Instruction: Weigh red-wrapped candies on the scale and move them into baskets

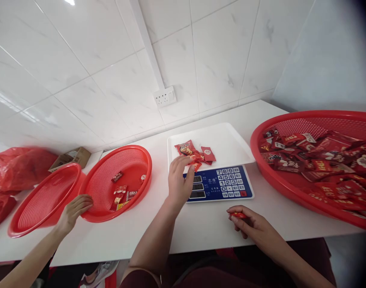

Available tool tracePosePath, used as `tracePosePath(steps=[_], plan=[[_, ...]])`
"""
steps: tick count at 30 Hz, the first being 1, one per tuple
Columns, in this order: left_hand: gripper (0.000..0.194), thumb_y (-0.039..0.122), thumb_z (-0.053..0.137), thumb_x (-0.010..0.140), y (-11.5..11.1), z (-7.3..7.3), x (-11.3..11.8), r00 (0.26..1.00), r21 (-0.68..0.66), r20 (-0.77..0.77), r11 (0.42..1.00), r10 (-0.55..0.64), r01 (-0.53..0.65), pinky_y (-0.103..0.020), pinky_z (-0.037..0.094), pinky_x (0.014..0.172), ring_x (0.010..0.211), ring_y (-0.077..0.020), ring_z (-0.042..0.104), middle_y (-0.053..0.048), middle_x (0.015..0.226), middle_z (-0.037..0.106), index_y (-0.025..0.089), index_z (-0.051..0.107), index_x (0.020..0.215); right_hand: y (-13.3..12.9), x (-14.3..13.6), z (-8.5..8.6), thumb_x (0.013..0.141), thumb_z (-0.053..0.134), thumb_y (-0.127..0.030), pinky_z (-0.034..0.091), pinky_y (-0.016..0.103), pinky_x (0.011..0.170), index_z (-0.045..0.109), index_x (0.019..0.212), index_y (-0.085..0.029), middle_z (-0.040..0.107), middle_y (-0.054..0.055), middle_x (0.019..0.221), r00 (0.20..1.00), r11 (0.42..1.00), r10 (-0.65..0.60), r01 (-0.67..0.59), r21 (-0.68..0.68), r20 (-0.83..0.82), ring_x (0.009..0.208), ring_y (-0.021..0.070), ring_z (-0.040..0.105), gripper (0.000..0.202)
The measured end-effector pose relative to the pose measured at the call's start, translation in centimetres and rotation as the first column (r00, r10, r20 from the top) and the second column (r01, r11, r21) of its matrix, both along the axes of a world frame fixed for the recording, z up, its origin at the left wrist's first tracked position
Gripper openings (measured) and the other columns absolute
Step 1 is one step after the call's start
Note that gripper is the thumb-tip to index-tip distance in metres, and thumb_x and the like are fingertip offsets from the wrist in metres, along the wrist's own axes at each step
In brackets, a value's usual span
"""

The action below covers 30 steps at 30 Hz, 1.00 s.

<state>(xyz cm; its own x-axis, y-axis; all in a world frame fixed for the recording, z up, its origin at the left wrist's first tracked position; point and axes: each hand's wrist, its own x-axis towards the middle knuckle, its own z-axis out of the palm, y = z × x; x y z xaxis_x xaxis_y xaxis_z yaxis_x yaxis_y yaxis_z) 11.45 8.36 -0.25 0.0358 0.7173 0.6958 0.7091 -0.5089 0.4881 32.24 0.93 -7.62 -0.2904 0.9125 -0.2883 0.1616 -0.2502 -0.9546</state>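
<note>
We hold a small, shiny red wrapped packet (238,215) between the thumb and fingers of our right hand (251,225), just above the front of the smooth white bench (209,228). Our left hand (180,176) is at the shallow white rectangular tray (227,142) of an electronic scale with a blue keypad panel (214,186); its fingers are loosely bent over the near edge of a small heap of red printed wrapped packets (187,148), and we cannot tell whether they grip one. The heap lies toward the left of the tray. To our right a large round red plastic basket (335,120) holds many more red packets. To our left stands a round red perforated plastic basket (100,188) with a few small packets inside; a co-worker's hand (73,212) is at its left side, beside another red plastic basket (47,200). Behind these we see a brown cardboard box (77,158) and thin red plastic bags (28,166).
</note>
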Motion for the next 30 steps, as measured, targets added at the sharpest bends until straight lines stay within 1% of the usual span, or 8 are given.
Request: tracePosePath(steps=[3, 7, 10, 14, 21, 23, 26, 30], plan=[[0.017, 0.021, 0.048, 0.088, -4.4, -1.5, -0.1, 0.995, -0.156, 0.075, 0.985, -0.067, 0.078, -0.032, 0.049, 0.078, 0.087, -0.0188, 0.062, -0.008, 0.091, 0.069, 0.021, 0.063, 0.097, 0.2, 0.3, -0.2, 0.075, 0.055, -0.058, 0.047, 0.027, 0.054, 0.062, 0.093, -0.02, 0.055, 0.0, 0.065, 0.999, 0.999, 0.013, -0.015, 0.042, 0.04, 0.061, 0.0144, 0.052, 0.042], [0.021, 0.025, 0.048, 0.088, -8.8, -3.8, 0.2, 0.962, -0.473, 0.076, 0.84, -0.261, 0.266, -0.031, 0.049, 0.072, 0.079, -0.0196, 0.063, -0.009, 0.085, 0.07, 0.021, 0.067, 0.097, 0.3, -0.3, -0.2, 0.081, 0.051, -0.054, 0.047, 0.027, 0.058, 0.063, 0.091, -0.021, 0.061, 0.001, 0.072, 0.987, 0.985, 0.125, -0.136, 0.109, 0.106, 0.065, 0.0153, 0.055, 0.036], [0.024, 0.031, 0.048, 0.089, -10.2, -4.7, 0.5, 0.94, -0.602, 0.108, 0.731, -0.325, 0.322, -0.03, 0.047, 0.073, 0.081, -0.0205, 0.062, -0.009, 0.088, 0.07, 0.022, 0.067, 0.101, 0.3, -1.4, 0.3, 0.084, 0.047, -0.051, 0.048, 0.029, 0.065, 0.063, 0.088, -0.021, 0.066, 0.002, 0.079, 0.966, 0.958, 0.224, -0.243, 0.154, 0.132, 0.073, 0.0175, 0.059, 0.034], [0.023, 0.033, 0.049, 0.089, -10.1, -4.7, 0.6, 0.939, -0.651, 0.144, 0.685, -0.312, 0.327, -0.03, 0.045, 0.075, 0.084, -0.0207, 0.061, -0.009, 0.091, 0.07, 0.021, 0.067, 0.098, 0.4, -2.4, 1.0, 0.086, 0.046, -0.048, 0.049, 0.029, 0.07, 0.064, 0.087, -0.022, 0.068, 0.003, 0.083, 0.953, 0.936, 0.263, -0.291, 0.2, 0.154, 0.078, 0.0188, 0.061, 0.032], [0.021, 0.033, 0.051, 0.088, -9.4, -4.6, 0.7, 0.927, -0.624, 0.164, 0.692, -0.339, 0.363, -0.029, 0.044, 0.073, 0.082, -0.0205, 0.061, -0.008, 0.088, 0.07, 0.022, 0.067, 0.095, 0.4, -2.0, 1.0, 0.086, 0.047, -0.047, 0.048, 0.028, 0.071, 0.063, 0.09, -0.022, 0.068, 0.003, 0.086, 0.948, 0.934, 0.245, -0.287, 0.211, 0.204, 0.08, 0.0191, 0.062, 0.029], [0.021, 0.031, 0.05, 0.088, -9.1, -4.8, 0.5, 0.927, -0.603, 0.139, 0.712, -0.349, 0.359, -0.029, 0.045, 0.074, 0.082, -0.0204, 0.061, -0.009, 0.089, 0.07, 0.021, 0.067, 0.095, 0.4, -1.9, 0.9, 0.087, 0.046, -0.047, 0.048, 0.028, 0.072, 0.062, 0.091, -0.023, 0.067, 0.003, 0.086, 0.948, 0.938, 0.227, -0.274, 0.211, 0.223, 0.08, 0.0188, 0.061, 0.03], [0.021, 0.029, 0.047, 0.09, -7.9, -4.6, -0.2, 0.956, -0.526, 0.06, 0.805, -0.287, 0.275, -0.03, 0.047, 0.076, 0.084, -0.02, 0.061, -0.009, 0.089, 0.069, 0.02, 0.066, 0.094, 0.4, -1.9, 0.5, 0.086, 0.045, -0.05, 0.048, 0.028, 0.07, 0.062, 0.091, -0.022, 0.067, 0.002, 0.084, 0.948, 0.951, 0.181, -0.236, 0.201, 0.261, 0.077, 0.0183, 0.061, 0.032], [0.019, 0.025, 0.047, 0.091, -4.7, -3.4, -1.7, 0.995, -0.309, -0.074, 0.95, -0.065, 0.039, -0.031, 0.048, 0.079, 0.087, -0.0195, 0.059, -0.008, 0.093, 0.067, 0.019, 0.063, 0.097, 0.4, -2.0, -0.5, 0.084, 0.047, -0.051, 0.05, 0.028, 0.07, 0.062, 0.091, -0.022, 0.067, 0.002, 0.082, 0.946, 0.959, 0.119, -0.188, 0.214, 0.302, 0.075, 0.0184, 0.061, 0.033]])
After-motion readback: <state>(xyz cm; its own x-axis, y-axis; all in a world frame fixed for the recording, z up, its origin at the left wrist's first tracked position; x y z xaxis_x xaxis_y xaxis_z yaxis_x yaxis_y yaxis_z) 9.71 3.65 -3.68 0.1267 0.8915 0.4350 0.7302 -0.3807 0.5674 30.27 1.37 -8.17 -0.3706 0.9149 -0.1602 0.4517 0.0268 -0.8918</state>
